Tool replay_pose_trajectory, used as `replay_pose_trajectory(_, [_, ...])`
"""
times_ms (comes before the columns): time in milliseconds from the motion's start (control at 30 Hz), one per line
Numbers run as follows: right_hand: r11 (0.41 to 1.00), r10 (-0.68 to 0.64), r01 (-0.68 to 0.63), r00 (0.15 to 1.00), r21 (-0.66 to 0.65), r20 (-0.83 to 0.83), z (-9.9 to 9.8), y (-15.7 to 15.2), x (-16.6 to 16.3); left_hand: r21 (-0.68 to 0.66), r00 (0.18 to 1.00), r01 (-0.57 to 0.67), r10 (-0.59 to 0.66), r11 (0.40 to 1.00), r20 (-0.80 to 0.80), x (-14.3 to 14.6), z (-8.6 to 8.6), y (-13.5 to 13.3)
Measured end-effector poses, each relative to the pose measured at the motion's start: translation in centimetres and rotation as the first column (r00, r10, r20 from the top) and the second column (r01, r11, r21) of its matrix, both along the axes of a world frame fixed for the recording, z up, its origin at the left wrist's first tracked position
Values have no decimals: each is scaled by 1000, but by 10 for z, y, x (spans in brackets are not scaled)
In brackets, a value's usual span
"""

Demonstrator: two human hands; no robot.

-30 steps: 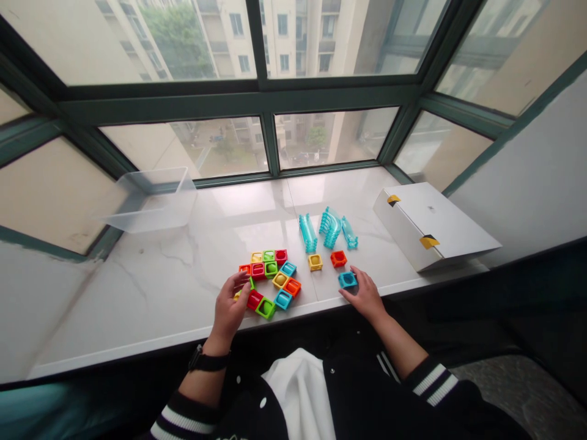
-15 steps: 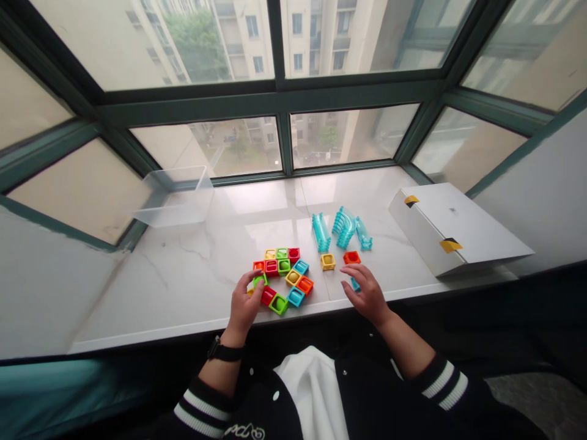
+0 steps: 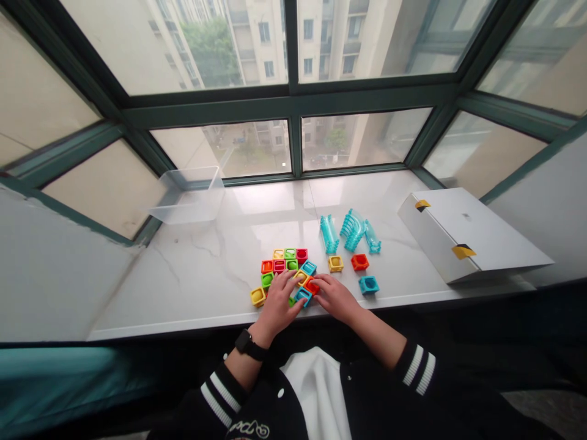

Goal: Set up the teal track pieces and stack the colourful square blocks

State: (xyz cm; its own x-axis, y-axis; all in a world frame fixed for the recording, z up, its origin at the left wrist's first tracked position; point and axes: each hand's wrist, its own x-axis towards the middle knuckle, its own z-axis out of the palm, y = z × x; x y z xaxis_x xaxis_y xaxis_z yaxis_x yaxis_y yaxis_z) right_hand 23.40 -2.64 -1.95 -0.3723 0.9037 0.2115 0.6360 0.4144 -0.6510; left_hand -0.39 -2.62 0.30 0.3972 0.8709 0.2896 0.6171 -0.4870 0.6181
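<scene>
My left hand [image 3: 279, 304] lies over the cluster of coloured toy blocks, fingers spread, hiding some of them. Its fingertips reach a yellow block [image 3: 301, 278], and its thumb is beside a blue block [image 3: 302, 297]. From the other side, my right hand [image 3: 338, 298] has its fingers and thumb closed around the near edge of an orange block [image 3: 311, 285]. Red, green and yellow blocks stand in rows behind, among them a dark red block [image 3: 301, 255]. A separate-looking yellow block [image 3: 257, 297] sits left of my left hand.
A yellow block [image 3: 335, 263], a red-orange block [image 3: 360, 262] and a blue block [image 3: 369, 285] stand apart at right. Behind them lie clear turquoise track pieces [image 3: 353, 230]. A clear plastic bin [image 3: 188, 211] is at back left, a white box [image 3: 472, 235] at right. Windows enclose the sill.
My right hand has moved left from the loose blocks to the orange block. My left hand has shifted right over the cluster. The blue block at right is now uncovered.
</scene>
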Motion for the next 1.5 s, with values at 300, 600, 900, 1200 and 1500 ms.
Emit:
replay_pose_trajectory(300, [999, -7, 7, 1000, -39, -7, 2, 3, -9, 9, 985, 46, -44, 999, -167, 9, -17, 3])
replay_pose_trajectory(600, [999, -5, 4, 999, -37, -32, -3, 8, -8, 71, 916, 40, -8, 997, -400, 13, -14, 1])
replay_pose_trajectory(900, [999, 1, -3, 998, -49, -58, -4, 5, 1, 97, 919, 20, 20, 995, -394, 9, -19, 3])
replay_pose_trajectory(1200, [992, -110, 95, 972, -79, -208, -8, 0, 14, 81, 916, 7, 26, 997, -400, 10, -17, 3])
replay_pose_trajectory(1500, [992, -62, 7, 897, -127, -438, -3, -4, 15, 75, 928, 0, 28, 997, -371, 9, -18, 5])
